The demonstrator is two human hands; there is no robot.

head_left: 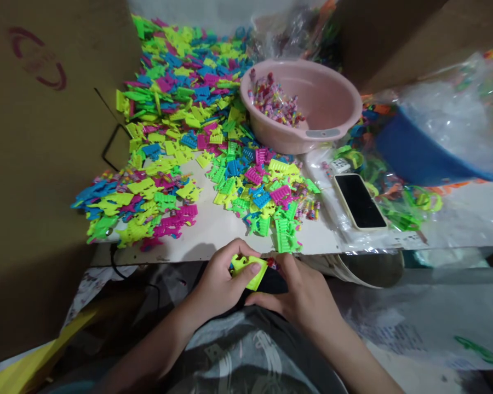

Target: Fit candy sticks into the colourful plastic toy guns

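Left hand (219,284) clamped on yellow plastic piece (256,281), in front of pink basin (277,134); right hand (306,295), thumb apart, contacts small red item (272,264). Piece probably light, stiff, slightly slippery: grip flat faces, avoid thin projections

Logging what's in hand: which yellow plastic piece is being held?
The yellow piece pinched in the left hand, by the table's near edge; the others lie piled on the table.

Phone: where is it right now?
In the head view, the phone lies on the right side of the white tabletop, on clear plastic, just below the pink basin.
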